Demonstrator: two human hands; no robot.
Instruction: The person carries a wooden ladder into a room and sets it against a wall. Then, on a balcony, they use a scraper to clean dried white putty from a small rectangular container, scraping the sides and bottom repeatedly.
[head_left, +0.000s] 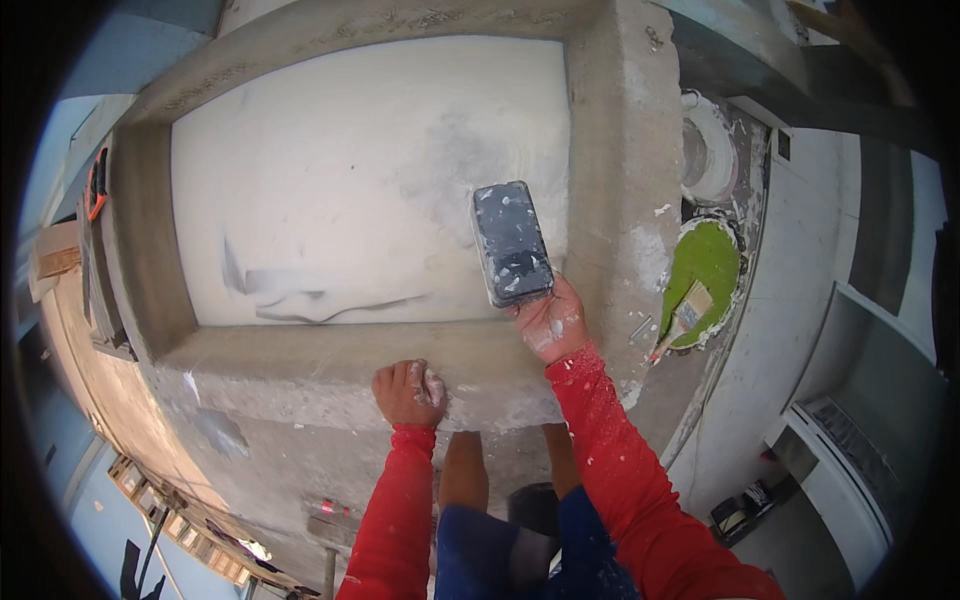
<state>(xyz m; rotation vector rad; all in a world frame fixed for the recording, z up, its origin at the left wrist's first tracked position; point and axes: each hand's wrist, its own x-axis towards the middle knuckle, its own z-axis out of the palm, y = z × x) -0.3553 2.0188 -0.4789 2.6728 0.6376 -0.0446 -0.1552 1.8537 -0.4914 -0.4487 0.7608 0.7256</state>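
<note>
My right hand (556, 319) holds a dark rectangular block (513, 244) by its near end, palm up. White flecks cover the block's top, and a paler layer shows along its side. Beneath it lies a white recessed panel (337, 172), smudged grey near the block and along its lower left. A raised concrete rim (600, 210) surrounds the panel. On the rim's near side rests my left hand (410, 391), its fingers curled together and white paste on its thumb. No object shows in that hand.
To the right, a paintbrush (686, 319) lies across a green round surface (701, 270) with a white-crusted edge. Behind that sits a white-smeared round container (709, 150). An orange-and-black handled tool (96, 184) is at far left. A hammer-like tool (331, 532) lies below, near my legs.
</note>
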